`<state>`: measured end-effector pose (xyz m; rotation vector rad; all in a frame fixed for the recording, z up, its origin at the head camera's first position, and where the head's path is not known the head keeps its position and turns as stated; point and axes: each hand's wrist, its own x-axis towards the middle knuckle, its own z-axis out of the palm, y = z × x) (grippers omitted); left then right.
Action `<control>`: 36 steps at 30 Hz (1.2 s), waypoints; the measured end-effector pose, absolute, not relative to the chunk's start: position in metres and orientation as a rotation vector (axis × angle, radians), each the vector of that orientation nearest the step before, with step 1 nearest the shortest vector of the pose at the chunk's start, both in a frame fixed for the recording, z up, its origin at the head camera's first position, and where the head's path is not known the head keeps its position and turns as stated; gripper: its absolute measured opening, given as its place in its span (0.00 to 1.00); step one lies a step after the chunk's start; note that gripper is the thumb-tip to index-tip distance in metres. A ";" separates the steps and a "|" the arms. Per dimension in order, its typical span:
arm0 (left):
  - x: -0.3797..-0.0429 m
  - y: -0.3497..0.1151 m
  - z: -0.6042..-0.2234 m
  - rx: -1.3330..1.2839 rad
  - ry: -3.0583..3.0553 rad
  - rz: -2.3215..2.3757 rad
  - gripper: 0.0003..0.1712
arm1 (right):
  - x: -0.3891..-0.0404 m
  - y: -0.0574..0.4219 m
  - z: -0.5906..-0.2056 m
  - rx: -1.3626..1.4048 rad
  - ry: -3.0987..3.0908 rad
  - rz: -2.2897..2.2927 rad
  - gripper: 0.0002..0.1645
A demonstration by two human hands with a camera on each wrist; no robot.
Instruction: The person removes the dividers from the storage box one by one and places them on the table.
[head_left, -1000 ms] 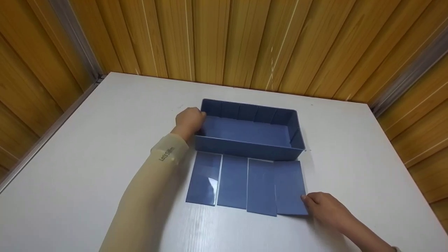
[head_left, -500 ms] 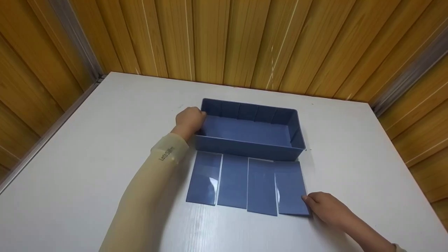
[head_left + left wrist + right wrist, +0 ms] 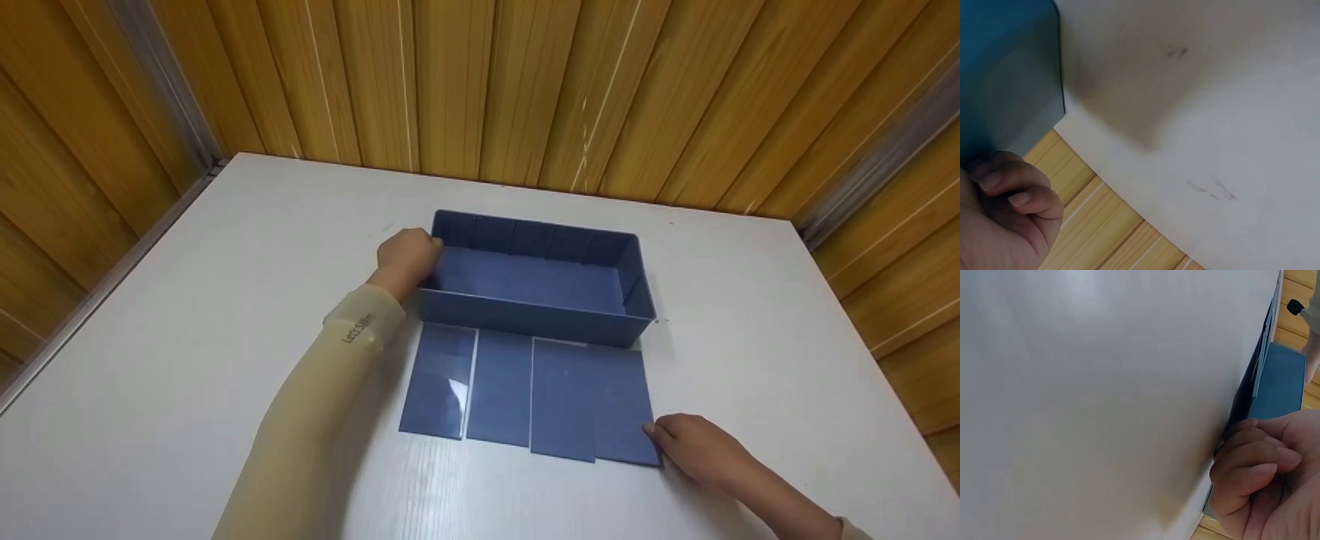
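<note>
A blue rectangular plastic bin (image 3: 540, 319), open at the top, stands on the white table. My left hand (image 3: 406, 259) grips its left end wall; in the left wrist view, the curled fingers (image 3: 1039, 199) lie against the bin (image 3: 1013, 73). In front of the bin, several flat blue plastic panels lie in a row: a glossy leftmost panel (image 3: 437, 375), a second panel (image 3: 499, 390), a third panel (image 3: 561, 405) and the rightmost panel (image 3: 624, 409). My right hand (image 3: 701, 450) pinches the rightmost panel near its lower right corner. The third and rightmost panels meet or overlap; I cannot tell which.
The white table (image 3: 187, 360) extends to both sides of the bin and panels. Wood-patterned walls (image 3: 450, 90) stand behind it and at both sides, with metal posts at the corners. Vertical ribs line the bin's inner back wall (image 3: 529, 238).
The rightmost panel has shifted slightly toward me in my right hand's pinch. The bright gap along its left edge, seen half a second ago, is gone. My left hand stays on the bin.
</note>
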<state>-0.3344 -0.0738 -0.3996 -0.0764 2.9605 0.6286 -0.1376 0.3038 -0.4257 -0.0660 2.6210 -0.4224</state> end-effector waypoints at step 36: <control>-0.319 -0.082 -0.381 0.022 3.225 0.440 0.31 | -0.131 0.290 -0.414 -0.160 2.743 -0.404 0.13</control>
